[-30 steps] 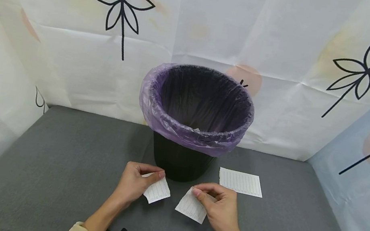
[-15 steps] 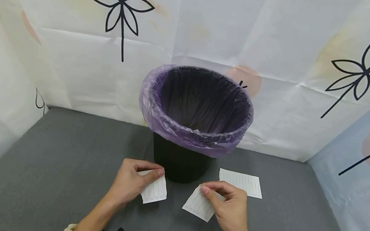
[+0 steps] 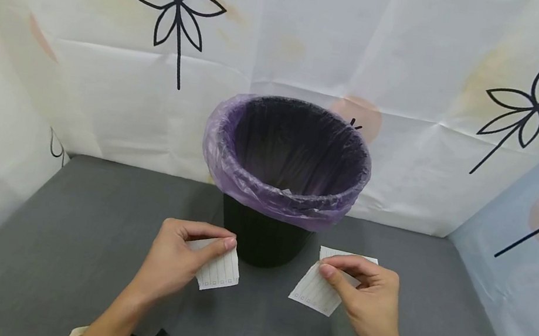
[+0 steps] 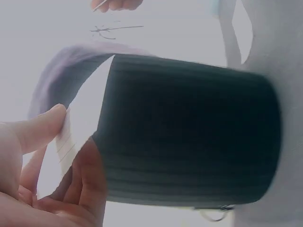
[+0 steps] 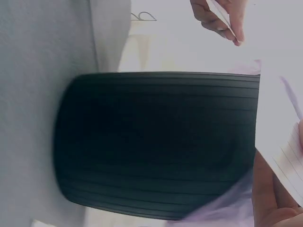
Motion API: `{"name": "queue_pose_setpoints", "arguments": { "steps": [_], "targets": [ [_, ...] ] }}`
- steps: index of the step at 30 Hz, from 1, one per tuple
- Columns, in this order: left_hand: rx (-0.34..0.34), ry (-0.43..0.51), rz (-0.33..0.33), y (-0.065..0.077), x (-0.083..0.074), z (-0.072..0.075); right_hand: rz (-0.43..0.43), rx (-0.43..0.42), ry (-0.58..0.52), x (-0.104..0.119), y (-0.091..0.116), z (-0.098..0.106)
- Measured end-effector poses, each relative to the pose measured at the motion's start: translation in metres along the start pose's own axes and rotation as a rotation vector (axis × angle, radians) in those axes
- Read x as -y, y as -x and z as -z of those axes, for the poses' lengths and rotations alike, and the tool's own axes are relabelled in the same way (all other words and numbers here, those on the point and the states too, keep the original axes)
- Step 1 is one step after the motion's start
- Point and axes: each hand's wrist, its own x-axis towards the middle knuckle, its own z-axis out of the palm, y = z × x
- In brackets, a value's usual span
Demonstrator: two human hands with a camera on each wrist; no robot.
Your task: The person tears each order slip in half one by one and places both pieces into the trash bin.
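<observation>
My left hand [image 3: 182, 257] pinches a torn piece of lined paper [image 3: 220, 270] between thumb and fingers, in front of the bin and to its left. A second torn piece of lined paper [image 3: 317, 292] hangs from my right hand [image 3: 369, 291], pinched the same way, to the right of the bin's front. Both pieces are held above the table, well apart. In the left wrist view the left paper [image 4: 78, 127] shows a ragged edge. Part of each piece is covered by the fingers. Behind the hands stands a black trash bin [image 3: 263, 238] lined with a purple bag [image 3: 274, 201].
Another lined sheet [image 3: 335, 254] lies on the grey table [image 3: 103, 235] beyond the right hand, which partly hides it. A small white scrap [image 3: 287, 190] shows inside the bin near its front rim. White patterned cloth [image 3: 176, 117] closes off the back and sides.
Both hands have moved apart and slightly up, each carrying its paper piece. The right hand now covers part of the sheet on the table. The bin has stayed in place.
</observation>
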Motion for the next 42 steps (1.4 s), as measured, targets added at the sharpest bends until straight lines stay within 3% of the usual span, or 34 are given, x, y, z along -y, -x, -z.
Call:
{"name": "queue_pose_setpoints", "arguments": {
  "steps": [6, 12, 18, 25, 32, 36, 42],
  "targets": [
    [-0.020, -0.044, -0.097, -0.005, -0.037, 0.021, 0.092, 0.048, -0.022, 0.025, -0.018, 0.015],
    [-0.062, -0.161, -0.148, -0.019, -0.077, 0.040, 0.090, 0.068, -0.004, 0.053, -0.040, 0.028],
    [-0.054, -0.249, -0.189, -0.038, -0.114, 0.047, 0.133, 0.066, -0.014, 0.073, -0.067, 0.034],
    [-0.045, -0.199, -0.259, -0.072, -0.146, 0.048, 0.161, 0.089, 0.056, 0.090, -0.101, 0.036],
    [-0.023, -0.106, -0.236, -0.108, -0.175, 0.042, 0.150, 0.080, 0.148, 0.110, -0.140, 0.033],
    [-0.014, -0.172, -0.198, -0.126, -0.190, 0.035, 0.124, 0.084, 0.244, 0.118, -0.163, 0.033],
    [0.023, -0.265, -0.128, -0.150, -0.198, 0.024, 0.027, 0.091, 0.227, 0.123, -0.193, 0.028]
  ]
}}
